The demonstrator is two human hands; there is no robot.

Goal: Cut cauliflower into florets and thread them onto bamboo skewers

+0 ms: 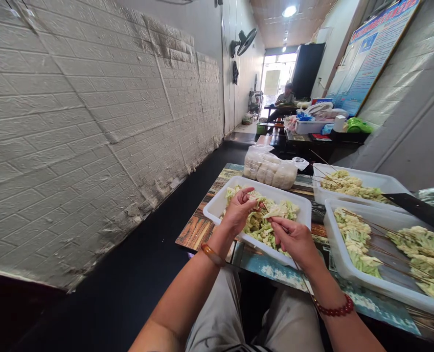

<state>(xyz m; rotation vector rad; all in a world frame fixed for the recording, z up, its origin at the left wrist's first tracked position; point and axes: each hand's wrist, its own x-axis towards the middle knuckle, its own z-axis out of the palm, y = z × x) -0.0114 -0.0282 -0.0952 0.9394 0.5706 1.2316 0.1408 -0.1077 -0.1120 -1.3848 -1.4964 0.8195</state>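
Note:
My left hand [239, 211], with an amber-coloured bangle on its wrist, is closed in a pinch on a cauliflower floret above the near white tub [210, 209]. Cut cauliflower [262, 233] fills much of that tub. Just to the right, my right hand [293, 240] grips a thin skewer [302, 275] whose long end runs back under the wrist with the red bead bracelet. The skewer's front end points towards my left hand. Another pale floret [281, 210] shows right by the fingertips of my right hand; whether the skewer pierces it I cannot tell.
Skewered cauliflower lies in a right-hand tub [329, 227] and a tub behind it [393, 183]. A bulging clear plastic bag [270, 168] stands at the back of the wooden table [198, 227]. A white brick-patterned wall [92, 122] runs along the left. Farther off sits a person [288, 94].

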